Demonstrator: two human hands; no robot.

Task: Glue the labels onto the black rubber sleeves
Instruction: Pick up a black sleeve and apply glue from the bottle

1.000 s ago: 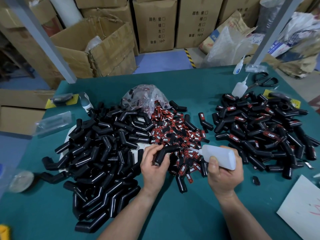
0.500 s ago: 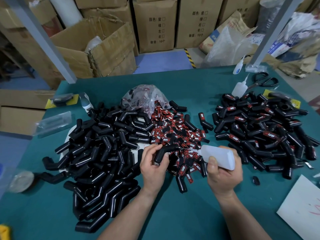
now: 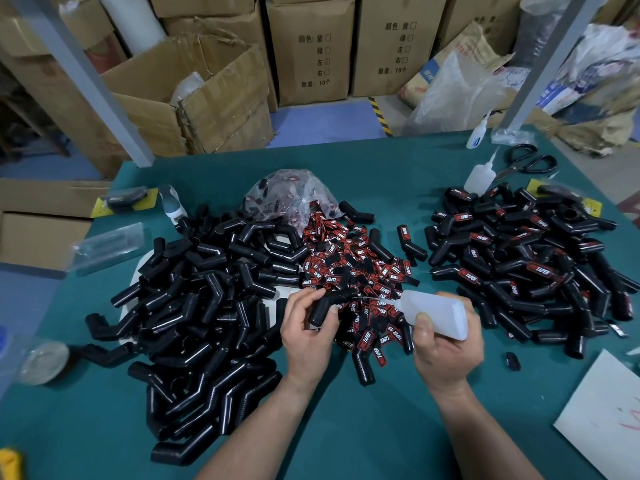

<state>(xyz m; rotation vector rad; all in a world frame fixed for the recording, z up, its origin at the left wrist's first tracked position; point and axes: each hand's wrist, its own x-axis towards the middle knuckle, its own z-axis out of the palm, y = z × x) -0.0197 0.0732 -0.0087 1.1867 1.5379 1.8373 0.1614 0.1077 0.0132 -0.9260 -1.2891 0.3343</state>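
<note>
My left hand grips a bent black rubber sleeve above the pile of red and black labels. A white squeeze glue bottle lies tilted in my right hand, which holds it with the thin nozzle touching the sleeve's upper end. A big heap of bare black sleeves fills the left of the green table. On the right sits a heap of sleeves with labels on them.
A clear bag of labels sits behind the label pile. Two more glue bottles and black scissors lie at the far right. A white sheet is at the near right corner. Cardboard boxes stand beyond the table.
The nozzle tip has slid slightly left along the sleeve. Both hands stay almost where they were.
</note>
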